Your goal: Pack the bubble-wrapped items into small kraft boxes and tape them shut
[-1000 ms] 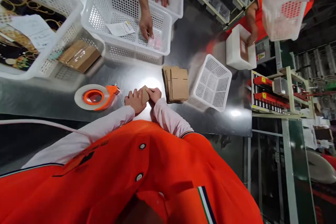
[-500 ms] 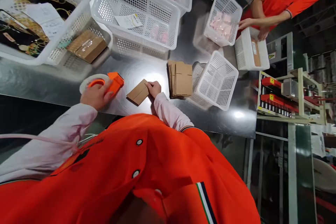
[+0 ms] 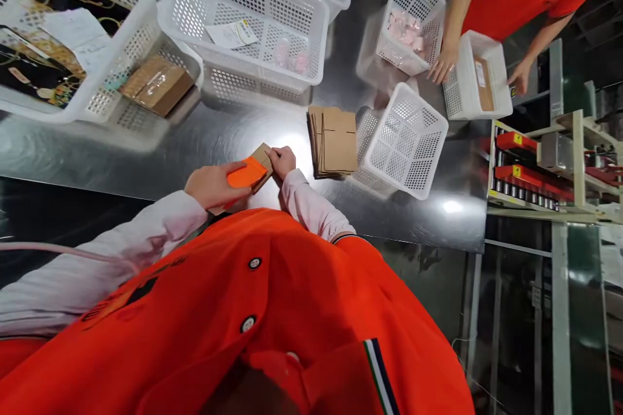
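My left hand (image 3: 217, 185) is closed around an orange tape dispenser (image 3: 247, 172), which lies against the face of a small brown cardboard box (image 3: 263, 154). The dispenser covers much of that box. At the box's right end, the fingers of my right hand (image 3: 283, 161) pinch its edge. A stack of flat cardboard boxes (image 3: 339, 142) lies just right of my right hand on the metal table (image 3: 146, 165).
White baskets (image 3: 243, 58) line the far side, one with a paper slip and pink packets. A taped carton (image 3: 158, 84) is at left. An upright white basket (image 3: 406, 142) stands right of the stack. Co-workers' hands (image 3: 445, 61) are at other baskets.
My left hand has brought the tape dispenser rightward onto the cardboard box. My right hand keeps its pinch on the box. The co-worker at right has spread both hands around a basket.
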### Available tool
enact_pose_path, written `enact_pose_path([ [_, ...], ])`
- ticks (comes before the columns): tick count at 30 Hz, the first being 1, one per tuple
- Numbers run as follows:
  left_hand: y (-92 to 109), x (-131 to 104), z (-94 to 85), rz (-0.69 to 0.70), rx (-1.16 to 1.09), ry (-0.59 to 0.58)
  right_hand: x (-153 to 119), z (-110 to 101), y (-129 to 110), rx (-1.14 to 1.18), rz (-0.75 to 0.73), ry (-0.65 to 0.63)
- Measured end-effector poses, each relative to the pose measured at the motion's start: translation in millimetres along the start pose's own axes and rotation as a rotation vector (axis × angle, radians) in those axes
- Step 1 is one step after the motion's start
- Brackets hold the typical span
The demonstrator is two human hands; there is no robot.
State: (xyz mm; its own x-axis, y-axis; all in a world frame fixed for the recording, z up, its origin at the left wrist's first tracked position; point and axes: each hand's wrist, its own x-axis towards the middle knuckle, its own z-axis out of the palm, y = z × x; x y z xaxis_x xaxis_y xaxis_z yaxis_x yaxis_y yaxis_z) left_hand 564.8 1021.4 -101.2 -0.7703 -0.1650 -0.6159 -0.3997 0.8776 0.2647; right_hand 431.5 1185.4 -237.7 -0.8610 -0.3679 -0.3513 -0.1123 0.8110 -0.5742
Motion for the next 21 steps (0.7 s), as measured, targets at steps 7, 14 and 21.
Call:
enact_pose_path([
  [7,-9,6,12.5,-0.033,0.096,-0.047,-6,-2,-9,-0.121,-0.126,-0.034],
  [14,-53,-54,70.5,-0.18,-0.045,-0.008,-44,19,-27,-0.232,-0.376,-0.246],
  [21,-56,-85,92.7,-0.281,-0.116,0.005,-73,48,-43,-0.185,-0.341,-0.286],
])
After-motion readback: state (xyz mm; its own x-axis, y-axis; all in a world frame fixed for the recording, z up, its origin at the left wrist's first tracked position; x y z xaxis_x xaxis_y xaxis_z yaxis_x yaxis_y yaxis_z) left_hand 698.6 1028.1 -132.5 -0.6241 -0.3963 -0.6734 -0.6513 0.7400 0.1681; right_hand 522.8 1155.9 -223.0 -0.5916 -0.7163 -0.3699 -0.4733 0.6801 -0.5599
